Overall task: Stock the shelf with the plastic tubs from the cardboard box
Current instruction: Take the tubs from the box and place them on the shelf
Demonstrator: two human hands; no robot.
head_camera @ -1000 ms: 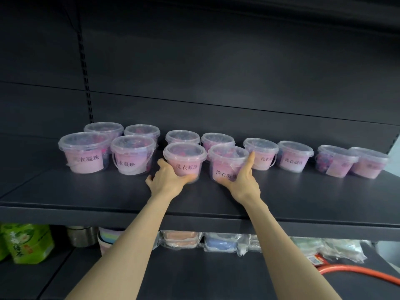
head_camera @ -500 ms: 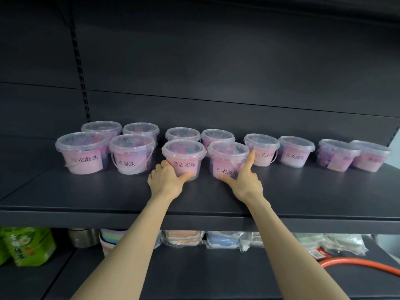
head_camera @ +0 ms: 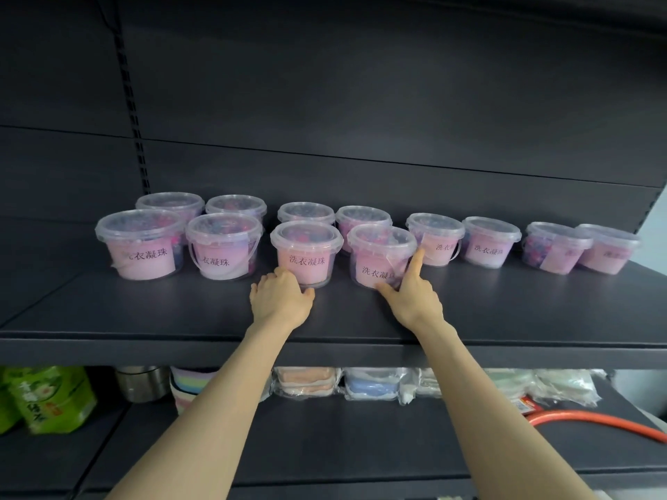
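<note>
Head view: placing step, my left hand (head_camera: 281, 295) curled round the base of front tub 3 (head_camera: 306, 252), right hand (head_camera: 411, 292) splayed straight-fingered against front tub 4 (head_camera: 379, 259), both on the shelf (head_camera: 162, 312); next I should square them, release, return to the unseen box.

Upper shelf (head_camera: 162, 312) (a dark, flat board) carrying twelve clear lidded tubs with pink labels, all upright. Rear tubs (head_camera: 491, 243): eight in a row. Front row: first front tub (head_camera: 140, 254) and second front tub (head_camera: 223, 258) close together; third front tub (head_camera: 306, 259) and fourth front tub (head_camera: 375, 261) slightly apart. Lower shelf (head_camera: 325, 445): green pouches (head_camera: 50, 398), wrapped packs (head_camera: 306, 382), orange hose (head_camera: 595, 424).
</note>
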